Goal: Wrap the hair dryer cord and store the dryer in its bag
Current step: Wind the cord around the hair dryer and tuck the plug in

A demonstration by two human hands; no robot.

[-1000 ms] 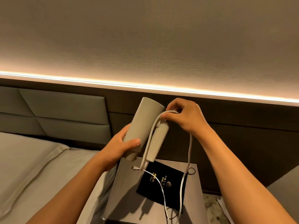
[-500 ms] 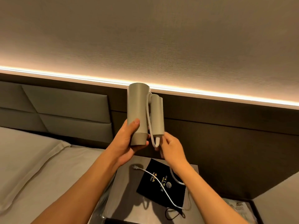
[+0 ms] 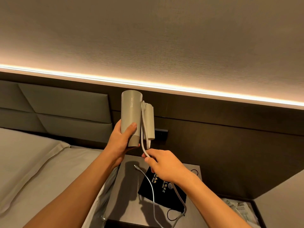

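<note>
A beige hair dryer [image 3: 130, 116] with its handle folded against the barrel stands upright in the air, and my left hand [image 3: 120, 142] grips the lower barrel. Its white cord [image 3: 142, 127] runs down between barrel and handle. My right hand [image 3: 162, 167] pinches the cord just below the dryer. The rest of the cord trails onto the nightstand and ends in the plug [image 3: 136, 167]. The black drawstring bag [image 3: 158, 193] with gold lettering lies flat on the nightstand, partly hidden by my right wrist.
The grey nightstand [image 3: 128, 191] stands between a bed with white linen [image 3: 32, 170] on the left and a dark wall panel. A dark wall socket [image 3: 162, 134] sits behind the dryer. Printed papers [image 3: 238, 209] lie in a tray at lower right.
My right hand came from the top of the handle down to just below the dryer, drawing the cord along the handle. The dryer was lifted and turned upright.
</note>
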